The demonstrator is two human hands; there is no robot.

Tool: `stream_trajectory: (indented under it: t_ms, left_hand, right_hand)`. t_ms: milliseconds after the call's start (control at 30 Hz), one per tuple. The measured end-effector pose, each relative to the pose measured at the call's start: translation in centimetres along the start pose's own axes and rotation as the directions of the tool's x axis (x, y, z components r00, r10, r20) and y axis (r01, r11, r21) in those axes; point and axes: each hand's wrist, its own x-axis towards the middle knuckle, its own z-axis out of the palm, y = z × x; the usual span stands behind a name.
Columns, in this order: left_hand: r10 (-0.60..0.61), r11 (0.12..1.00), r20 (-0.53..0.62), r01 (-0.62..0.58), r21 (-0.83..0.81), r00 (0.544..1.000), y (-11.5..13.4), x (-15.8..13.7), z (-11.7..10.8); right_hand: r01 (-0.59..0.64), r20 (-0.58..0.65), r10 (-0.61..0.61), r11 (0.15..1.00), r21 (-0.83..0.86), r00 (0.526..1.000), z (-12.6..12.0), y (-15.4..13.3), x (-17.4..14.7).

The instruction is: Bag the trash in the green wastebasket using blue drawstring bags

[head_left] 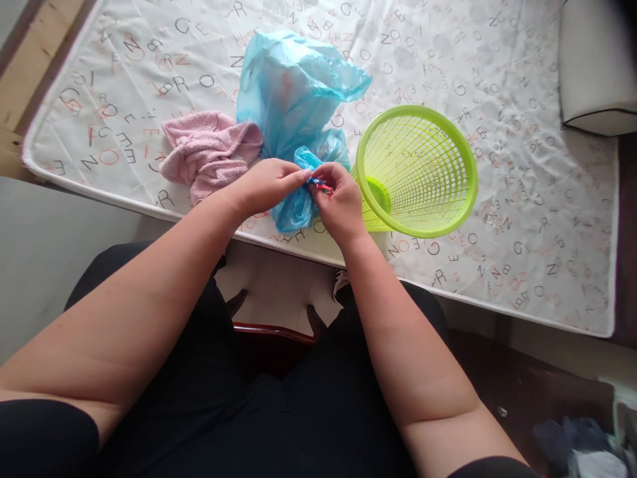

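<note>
Near the table's front edge, my left hand (271, 186) and my right hand (341, 202) meet at the gathered part of a blue plastic bag (286, 86). The left thumb and fingers are closed on the bunched plastic. My right fingers pinch at the same spot, where a small red strip (325, 189) pokes out; what exactly it is I cannot make out. Part of the bag hangs below the fingers, while its larger, puffed part spreads behind them with something faintly reddish showing through. A crumpled pink towel (206, 149) lies left of the bag.
A lime-green mesh basket (418, 116) lies tipped on its side, right of my right hand, its mouth facing me. The table has a white cloth printed with letters (527, 219). A white box-like object (597, 73) sits at the far right.
</note>
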Motion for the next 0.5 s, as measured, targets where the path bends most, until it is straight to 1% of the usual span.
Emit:
stream_trajectory:
  t_ms: [33,100,233,367,433,500]
  left_hand:
    - [-0.019,1.0,0.014,0.019,-0.014,1.0,-0.1,0.1,0.1]
    - [-0.053,0.998,0.003,0.053,-0.038,0.999,-0.4,0.2,0.1]
    - [-0.055,0.998,-0.073,0.053,-0.027,0.996,-0.8,0.6,0.1]
    - [-0.044,0.999,-0.092,0.042,-0.02,0.995,-1.1,0.7,0.0]
    - [-0.032,0.999,-0.098,0.03,-0.016,0.995,-1.1,0.7,0.0]
    - [-0.02,1.0,-0.103,0.02,0.001,0.995,-1.1,0.7,0.1]
  right_hand:
    - [-0.007,0.001,0.007,1.0,0.01,1.0,0.0,-0.1,0.0]
    - [-0.016,-0.004,0.016,0.999,0.037,1.0,0.2,-0.2,0.0]
    - [-0.018,0.025,0.016,0.997,0.07,1.0,0.2,-0.1,0.1]
    - [-0.064,0.113,0.055,0.995,0.082,0.992,-0.4,-0.1,0.2]
    - [-0.09,0.165,0.071,0.99,0.111,0.984,-0.7,-0.3,0.3]
    - [-0.114,0.191,0.086,0.983,0.144,0.978,-0.8,-0.3,0.3]
